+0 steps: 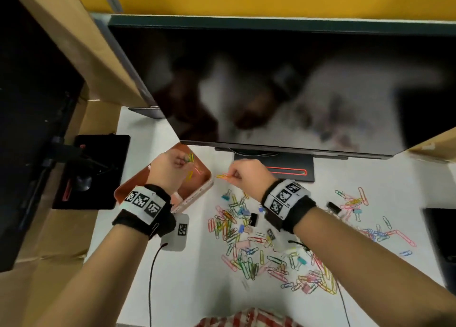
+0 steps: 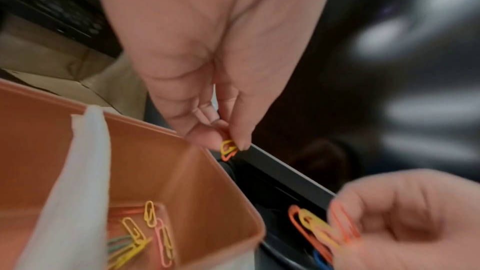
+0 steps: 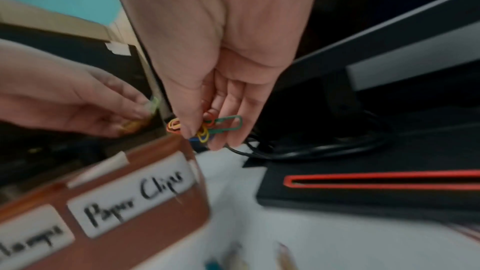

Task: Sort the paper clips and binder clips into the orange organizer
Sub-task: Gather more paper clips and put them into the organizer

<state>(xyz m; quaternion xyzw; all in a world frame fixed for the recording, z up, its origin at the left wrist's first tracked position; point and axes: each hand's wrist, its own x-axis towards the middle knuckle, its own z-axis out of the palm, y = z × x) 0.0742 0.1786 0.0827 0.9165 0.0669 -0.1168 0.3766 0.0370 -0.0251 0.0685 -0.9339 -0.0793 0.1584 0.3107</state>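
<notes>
Over the organizer: the left hand [image 1: 172,165] hangs above the far compartment of the orange organizer [image 1: 206,187], pinching a few small paper clips [image 2: 228,149] between thumb and fingertips.
Beside the organizer: the right hand [image 1: 246,172] hovers just past its right wall, gripping a small bunch of coloured clips [image 3: 207,127]; an orange and a yellow one stick out toward the box.
Organizer: it sits on the white surface [image 1: 197,289] in front of the monitor [image 1: 271,85]; a white divider [image 2: 85,171] splits it, and the near wall carries a label reading "Paper Clips" [image 3: 132,198]. Several clips already lie in that compartment [image 2: 145,231].
Loose pile: mixed paper clips and binder clips [image 1: 246,238] lie scattered on the surface to the right, well apart from the box.
Step in hand, as I judge it: dropping both handfuls into the paper-clip compartment.
Doing it well: bring each hand fully inside the rim before loosening the fingers, low enough that clips do not bounce over the divider; move the right hand leftward first, since it is outside the wall.
Orientation: the right hand's green clip lies nearly level in the wrist view, long axis running across the fingers; the protruding pair point toward the organizer. The left hand's clips point downward into the box.
</notes>
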